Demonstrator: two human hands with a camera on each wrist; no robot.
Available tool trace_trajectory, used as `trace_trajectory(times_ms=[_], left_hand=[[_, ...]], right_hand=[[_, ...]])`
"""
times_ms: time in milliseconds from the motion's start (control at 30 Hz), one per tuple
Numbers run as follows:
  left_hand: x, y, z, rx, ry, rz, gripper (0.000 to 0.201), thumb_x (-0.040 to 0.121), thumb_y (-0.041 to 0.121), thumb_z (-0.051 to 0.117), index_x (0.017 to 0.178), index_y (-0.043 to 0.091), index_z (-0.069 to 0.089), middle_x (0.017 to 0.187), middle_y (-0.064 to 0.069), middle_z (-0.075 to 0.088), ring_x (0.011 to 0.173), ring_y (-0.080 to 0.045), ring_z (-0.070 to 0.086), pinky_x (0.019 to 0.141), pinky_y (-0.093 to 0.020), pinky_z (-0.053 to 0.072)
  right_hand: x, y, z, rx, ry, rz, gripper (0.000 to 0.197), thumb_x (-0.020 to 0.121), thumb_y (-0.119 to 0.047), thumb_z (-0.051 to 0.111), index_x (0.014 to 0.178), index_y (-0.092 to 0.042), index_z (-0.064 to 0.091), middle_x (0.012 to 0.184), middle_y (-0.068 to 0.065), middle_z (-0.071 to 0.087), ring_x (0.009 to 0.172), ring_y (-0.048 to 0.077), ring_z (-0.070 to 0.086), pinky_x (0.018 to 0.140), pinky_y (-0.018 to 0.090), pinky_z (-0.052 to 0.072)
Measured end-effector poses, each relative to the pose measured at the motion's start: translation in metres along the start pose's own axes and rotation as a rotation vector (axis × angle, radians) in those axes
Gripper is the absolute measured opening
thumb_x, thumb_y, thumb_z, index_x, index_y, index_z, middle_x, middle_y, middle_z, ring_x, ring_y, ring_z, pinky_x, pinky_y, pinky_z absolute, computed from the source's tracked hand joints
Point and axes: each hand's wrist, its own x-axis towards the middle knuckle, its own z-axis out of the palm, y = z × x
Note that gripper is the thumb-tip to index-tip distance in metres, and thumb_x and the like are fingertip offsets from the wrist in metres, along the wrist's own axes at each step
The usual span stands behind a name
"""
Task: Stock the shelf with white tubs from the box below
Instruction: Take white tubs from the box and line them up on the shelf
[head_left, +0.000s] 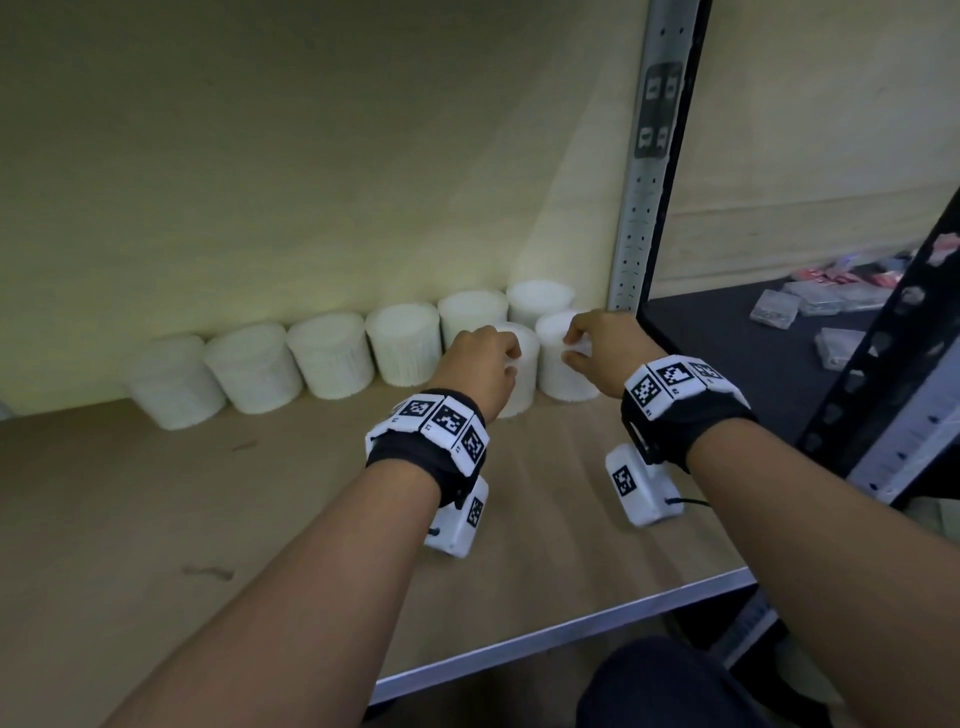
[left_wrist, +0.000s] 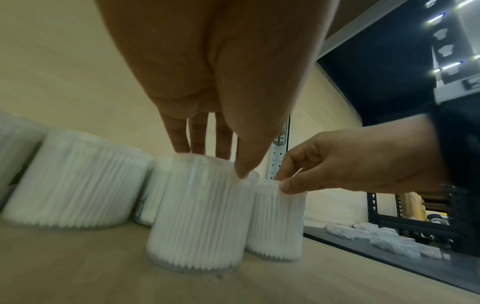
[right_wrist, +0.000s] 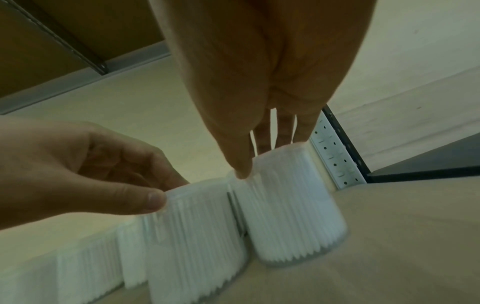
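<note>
1. White tubs are standing upright on the wooden shelf (head_left: 260, 519), six of them forming a back row (head_left: 332, 358) along the rear wall, ending beside the perforated metal upright (head_left: 636, 223).
2. Two further tubs are standing just in front of that row, touching each other, near the upright.
3. Left hand (head_left: 480, 371) is gripping the left front tub (head_left: 522, 384) by its top rim; the left wrist view is showing the thumb (left_wrist: 244, 164) on the near edge and the fingers (left_wrist: 182, 139) on the far edge, a detail the head view is hiding behind the knuckles.
4. Right hand (head_left: 602, 340) is pinching the rim of the right front tub (head_left: 563, 379), the one closer to the upright; the right wrist view is showing its thumb (right_wrist: 242, 164) in front and fingers behind.
5. Only the wrist views are showing that both front tubs are resting flat on the board and that densely packed white sticks are filling them.
6. Only the head view is showing the dark neighbouring shelf (head_left: 727, 364) beyond the upright, carrying small clear packets (head_left: 774, 309).
</note>
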Motion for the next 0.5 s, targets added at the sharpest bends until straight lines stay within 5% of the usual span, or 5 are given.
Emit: trace_trajectory(times_ms=[167, 333, 500], left_hand=[[-0.009, -0.005, -0.014, -0.035, -0.135, 0.023, 0.043, 0.092, 0.027, 0.057, 0.133, 0.015, 0.049, 0.135, -0.007, 0.048, 0.125, -0.023, 0.047, 0.102, -0.031, 0.038], [-0.039, 0.002, -0.029, -0.033, -0.145, 0.017, 0.054, 0.089, 0.031, 0.060, 0.138, 0.016, 0.042, 0.141, -0.005, 0.041, 0.129, -0.021, 0.043, 0.106, -0.029, 0.035], [-0.087, 0.021, -0.037, -0.059, -0.104, 0.020, 0.051, 0.088, 0.032, 0.061, 0.134, 0.016, 0.046, 0.135, -0.003, 0.048, 0.125, -0.018, 0.047, 0.100, -0.026, 0.037]], right_hand=[[-0.019, -0.003, -0.005, 0.040, -0.021, -0.009, 0.045, 0.092, -0.018, 0.059, 0.136, -0.011, 0.050, 0.137, 0.011, 0.050, 0.127, 0.024, 0.048, 0.105, 0.028, 0.037], [-0.051, -0.003, -0.005, 0.164, 0.085, -0.007, 0.038, 0.089, -0.013, 0.060, 0.126, -0.012, 0.057, 0.130, 0.008, 0.054, 0.120, 0.023, 0.053, 0.097, 0.024, 0.040], [-0.104, -0.012, -0.006, 0.178, 0.009, -0.014, 0.037, 0.088, -0.019, 0.060, 0.125, -0.016, 0.058, 0.127, 0.003, 0.059, 0.118, 0.018, 0.054, 0.089, 0.017, 0.035]])
